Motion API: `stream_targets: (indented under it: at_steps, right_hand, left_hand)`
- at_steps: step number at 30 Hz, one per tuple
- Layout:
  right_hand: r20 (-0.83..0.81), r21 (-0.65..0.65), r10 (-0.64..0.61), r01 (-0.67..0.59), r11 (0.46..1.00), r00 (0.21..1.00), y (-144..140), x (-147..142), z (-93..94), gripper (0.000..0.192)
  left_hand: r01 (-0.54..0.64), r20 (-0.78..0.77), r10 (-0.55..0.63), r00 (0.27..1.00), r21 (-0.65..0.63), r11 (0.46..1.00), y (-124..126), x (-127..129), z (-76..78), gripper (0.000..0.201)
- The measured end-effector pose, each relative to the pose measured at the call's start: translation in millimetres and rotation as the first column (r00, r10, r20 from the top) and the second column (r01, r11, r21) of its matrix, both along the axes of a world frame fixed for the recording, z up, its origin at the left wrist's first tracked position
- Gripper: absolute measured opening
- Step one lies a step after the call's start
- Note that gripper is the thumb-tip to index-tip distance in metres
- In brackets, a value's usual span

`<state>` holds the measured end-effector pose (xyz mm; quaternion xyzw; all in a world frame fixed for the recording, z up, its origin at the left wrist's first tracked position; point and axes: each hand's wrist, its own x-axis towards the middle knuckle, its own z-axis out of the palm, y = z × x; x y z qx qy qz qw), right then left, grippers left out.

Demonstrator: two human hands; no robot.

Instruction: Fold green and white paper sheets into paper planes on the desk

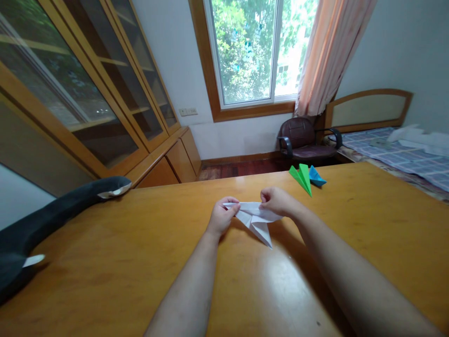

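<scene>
Between my hands, just over the wooden table (168, 262), is a folded sheet of white paper (251, 213) with several creases and a pointed flap hanging toward me. My left hand (221, 215) pinches its left end, thumb on top. My right hand (277, 201) is closed on the paper's upper right edge, fingers curled. Part of the paper's right side lies under my right hand and wrist. Beyond my right hand, a green paper plane (302, 178) and a blue folded paper boat (317, 176) sit near the table's far edge.
A black object with white parts (66, 206), long and curved, lies along the table's left side. Behind the table stand a glass-door cabinet (115, 84) and a maroon armchair (301, 138). A bed (403, 150) is at the right, beyond the table edge.
</scene>
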<state>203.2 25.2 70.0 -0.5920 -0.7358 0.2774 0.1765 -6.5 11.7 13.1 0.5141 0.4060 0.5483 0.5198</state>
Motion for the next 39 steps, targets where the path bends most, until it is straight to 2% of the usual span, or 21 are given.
stream_targets:
  at_steps: [4, 8, 13, 22, 30, 39]
  right_hand:
    - [-0.068, -0.069, 0.071, -0.075, 0.995, 0.995, -1.8, -0.5, -1.5, 0.017]
    - [-0.138, -0.154, 0.054, -0.075, 0.985, 0.989, -3.5, -3.3, 0.5, 0.022]
    - [-0.167, -0.120, 0.065, -0.086, 0.989, 0.984, -1.6, -4.8, -1.3, 0.014]
    - [-0.158, -0.035, 0.064, -0.071, 0.997, 0.985, -4.2, -7.8, -0.1, 0.013]
    - [-0.170, -0.022, 0.070, -0.075, 0.997, 0.983, -7.1, -9.8, 3.0, 0.013]
    - [-0.204, -0.066, 0.057, -0.072, 0.995, 0.977, -6.4, -9.9, 2.1, 0.013]
  left_hand:
    - [-0.017, 0.019, 0.017, 1.000, 0.002, 1.000, 1.2, -0.1, -2.9, 0.033]
    - [-0.036, 0.075, 0.037, 0.996, -0.015, 0.999, 5.0, -1.6, -10.0, 0.034]
    - [-0.040, 0.129, 0.045, 0.991, -0.047, 0.998, 8.1, -3.6, -14.7, 0.037]
    - [-0.036, 0.144, 0.042, 0.989, -0.050, 0.998, 6.9, -4.8, -12.1, 0.035]
    - [-0.055, 0.147, 0.060, 0.987, -0.037, 0.998, 8.2, -5.4, -12.7, 0.034]
    - [-0.045, 0.152, 0.051, 0.987, -0.043, 0.998, 7.5, -5.6, -12.0, 0.034]
